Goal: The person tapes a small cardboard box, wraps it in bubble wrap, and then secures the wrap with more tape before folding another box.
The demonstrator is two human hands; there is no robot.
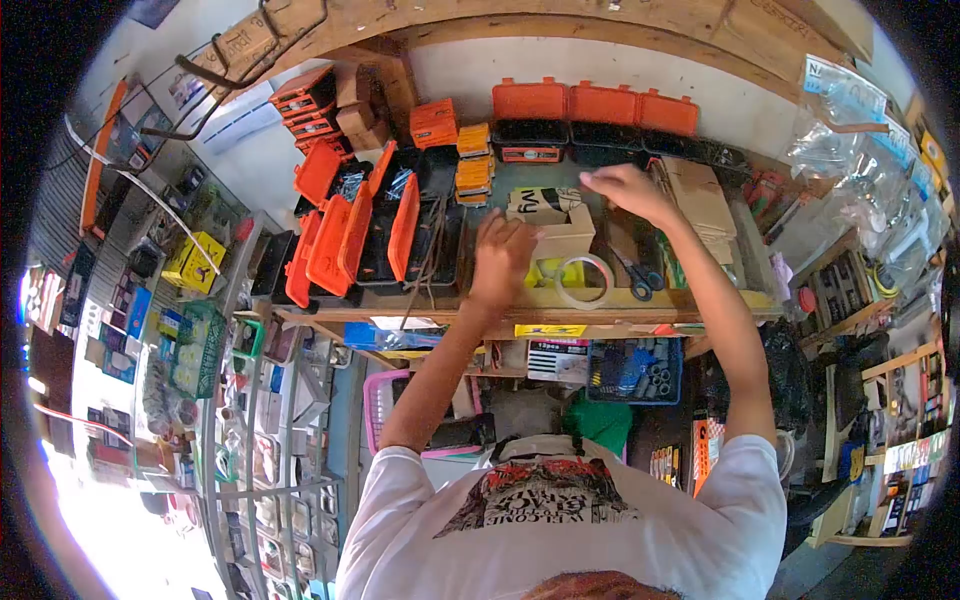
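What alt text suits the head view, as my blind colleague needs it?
A person's left hand is at a small cardboard box on a crowded workbench; their right hand hovers nearby. Around them are a tape roll, scissors and orange-lidded cases.

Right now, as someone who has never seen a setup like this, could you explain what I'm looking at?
There is no machine here, just one person's two bare hands. The single picture comes from a camera worn on the head, looking forward and down; the wide lens bends the edges. The white shirt is at the bottom. On the workbench lie black cases with orange lids, a roll of tape, scissors and flat cardboard. The left hand is at a small cardboard box; the right hand is raised beyond it, to the right. I can't tell whether either grip holds anything.
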